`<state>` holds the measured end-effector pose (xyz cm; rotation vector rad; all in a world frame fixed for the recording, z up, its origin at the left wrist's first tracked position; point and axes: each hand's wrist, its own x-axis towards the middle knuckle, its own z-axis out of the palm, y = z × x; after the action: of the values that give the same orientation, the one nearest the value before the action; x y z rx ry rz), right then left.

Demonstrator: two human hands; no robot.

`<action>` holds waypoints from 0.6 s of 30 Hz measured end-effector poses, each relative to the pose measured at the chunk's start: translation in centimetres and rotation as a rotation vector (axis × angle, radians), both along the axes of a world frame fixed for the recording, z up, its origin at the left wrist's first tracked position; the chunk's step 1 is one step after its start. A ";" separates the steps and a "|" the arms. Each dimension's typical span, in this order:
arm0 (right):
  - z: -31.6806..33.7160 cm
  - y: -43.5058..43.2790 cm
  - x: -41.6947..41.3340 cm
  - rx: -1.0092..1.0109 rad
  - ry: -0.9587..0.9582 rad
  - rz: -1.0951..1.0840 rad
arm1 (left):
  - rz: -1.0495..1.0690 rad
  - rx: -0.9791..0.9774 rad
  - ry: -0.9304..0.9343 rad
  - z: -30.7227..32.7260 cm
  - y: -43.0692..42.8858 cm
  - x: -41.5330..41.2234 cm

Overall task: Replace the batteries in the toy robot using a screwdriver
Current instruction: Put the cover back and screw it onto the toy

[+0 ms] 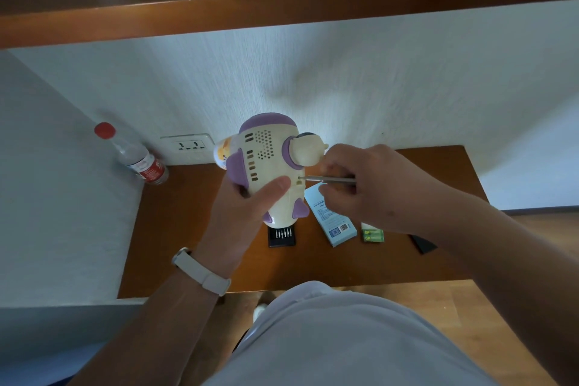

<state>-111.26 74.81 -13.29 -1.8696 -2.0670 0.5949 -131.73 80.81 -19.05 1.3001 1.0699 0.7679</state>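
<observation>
My left hand [247, 213] grips the cream and purple toy robot [269, 160] from below and holds it above the table, its vented back turned towards me and my thumb lying across the shell. My right hand [360, 185] pinches a thin metal screwdriver [329, 179] that lies level, with its tip in a small hole on the robot's right side. A pack of green batteries [373, 235] lies on the table under my right wrist.
On the brown table [188, 229] lie a black tray of screwdriver bits [282, 236], a light blue box [335, 222] and a black lid [423, 243]. A red-capped water bottle [134, 155] stands at the back left beside a wall socket [188, 145]. A wooden shelf [282, 12] runs overhead.
</observation>
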 end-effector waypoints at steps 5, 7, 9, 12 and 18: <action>0.4 -0.1 -0.4 0.022 0.004 -0.008 | 0.008 0.009 0.010 0.0 0.2 -0.3; 0.6 -0.1 -0.4 0.031 -0.010 -0.013 | 0.003 0.005 0.010 -0.1 0.2 -0.3; 0.8 -0.1 -0.4 0.043 -0.028 -0.005 | 0.001 -0.005 0.012 -0.2 0.1 -0.4; 0.9 -0.1 -0.2 0.087 -0.040 0.001 | -0.002 -0.008 0.007 -0.2 0.0 -0.4; 0.5 0.0 0.1 0.112 -0.066 0.000 | 0.015 -0.012 0.023 -0.2 -0.4 -0.1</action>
<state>-111.13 74.86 -12.80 -1.8491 -2.0948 0.4138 -131.82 80.37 -19.28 1.2949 1.1022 0.7587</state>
